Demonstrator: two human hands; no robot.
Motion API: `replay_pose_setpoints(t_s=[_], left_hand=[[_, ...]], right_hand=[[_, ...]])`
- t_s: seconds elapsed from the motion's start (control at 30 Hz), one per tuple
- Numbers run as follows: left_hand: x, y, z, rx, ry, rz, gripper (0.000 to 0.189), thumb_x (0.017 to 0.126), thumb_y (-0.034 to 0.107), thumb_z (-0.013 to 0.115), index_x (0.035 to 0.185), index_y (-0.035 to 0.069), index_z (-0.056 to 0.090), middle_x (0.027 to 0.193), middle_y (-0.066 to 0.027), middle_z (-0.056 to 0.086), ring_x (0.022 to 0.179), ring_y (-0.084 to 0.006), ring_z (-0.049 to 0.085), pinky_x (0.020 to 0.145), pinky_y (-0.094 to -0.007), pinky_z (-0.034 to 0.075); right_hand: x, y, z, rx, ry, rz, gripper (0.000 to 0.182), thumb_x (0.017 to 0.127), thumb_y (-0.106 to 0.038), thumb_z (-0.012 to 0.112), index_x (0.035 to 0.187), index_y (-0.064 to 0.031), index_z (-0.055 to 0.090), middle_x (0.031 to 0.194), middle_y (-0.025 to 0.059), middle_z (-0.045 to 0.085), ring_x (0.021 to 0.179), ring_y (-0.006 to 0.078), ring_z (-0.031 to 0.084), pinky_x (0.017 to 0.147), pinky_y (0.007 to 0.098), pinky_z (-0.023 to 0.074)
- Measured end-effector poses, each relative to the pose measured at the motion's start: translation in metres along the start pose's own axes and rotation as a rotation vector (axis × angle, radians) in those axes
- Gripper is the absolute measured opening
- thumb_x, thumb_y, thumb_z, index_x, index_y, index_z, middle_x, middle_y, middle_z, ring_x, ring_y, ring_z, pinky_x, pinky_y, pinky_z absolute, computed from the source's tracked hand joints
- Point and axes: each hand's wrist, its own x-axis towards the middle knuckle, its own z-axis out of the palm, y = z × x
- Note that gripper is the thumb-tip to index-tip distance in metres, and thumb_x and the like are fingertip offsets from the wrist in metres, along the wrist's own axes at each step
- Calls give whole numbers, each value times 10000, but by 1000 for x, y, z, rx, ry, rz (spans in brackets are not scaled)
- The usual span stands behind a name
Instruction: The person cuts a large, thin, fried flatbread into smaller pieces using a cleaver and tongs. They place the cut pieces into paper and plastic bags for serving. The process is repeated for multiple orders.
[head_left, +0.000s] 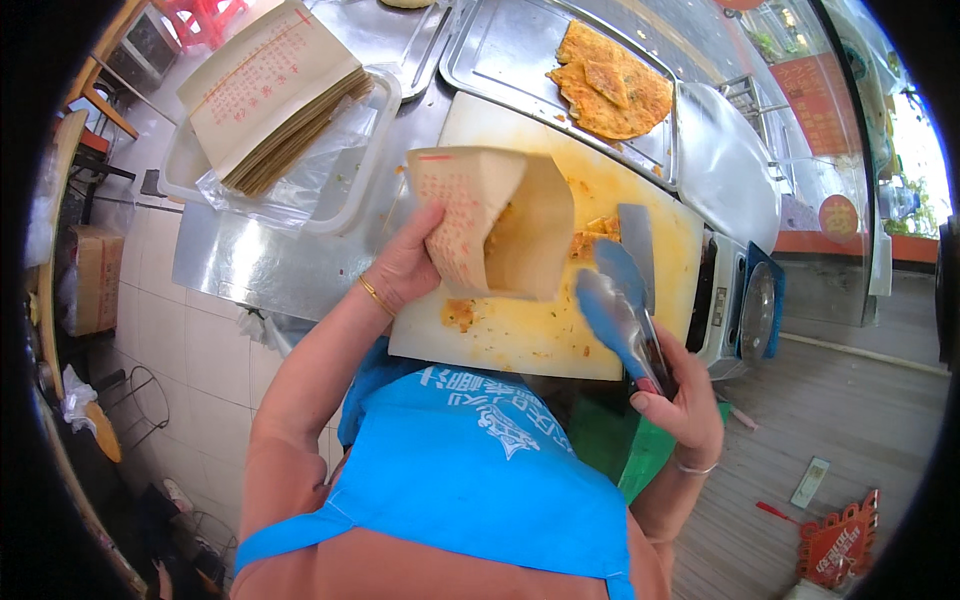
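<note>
My left hand (409, 255) grips the side of a brown paper bag (469, 217), which bears red writing and gapes towards the right. A little food shows dimly inside it. In my right hand (686, 405) is a pair of tongs (616, 315) with blue tips, held over the front right of a white cutting board (502, 352). Beyond the tongs, a cleaver blade (636, 244) lies on the board. Pieces of browned flatbread (592, 238) rest beside the blade, partly hidden by the bag and the tongs.
A metal tray (517, 67) behind the board holds a large flatbread (619, 82) with a cut piece on top. At the left, a stack of paper bags (270, 97) sits in a plastic tub (352, 187). A white scale (720, 300) stands right of the board.
</note>
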Motion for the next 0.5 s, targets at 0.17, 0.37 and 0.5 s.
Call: replay_pose_setpoints(t_s=[0.17, 0.37, 0.5], left_hand=[[6, 4, 7, -45, -33, -33, 626, 957, 489, 545, 1439, 119, 397, 1406, -74, 507, 1304, -235, 475, 1114, -420, 367], [0, 7, 13, -15, -41, -72, 697, 946, 542, 525, 1475, 125, 347, 1442, -82, 471, 1344, -237, 435, 1126, -437, 352], [0, 3, 15, 105, 8, -41, 804, 891, 639, 531, 1481, 124, 349, 1464, -85, 446, 1349, -260, 424, 1130, -453, 338]], right_hand=[[-5, 114, 31, -161, 251, 244, 637, 733, -286, 759, 1277, -31, 549, 702, 68, 594, 584, 157, 532, 577, 315, 442], [47, 125, 29, -198, 372, 88, 616, 747, -296, 744, 1260, -34, 524, 868, 126, 670, 723, 266, 630, 665, 386, 489], [70, 130, 22, -409, 407, -102, 631, 757, -319, 746, 1260, -29, 498, 973, 173, 678, 868, 360, 659, 745, 439, 512]])
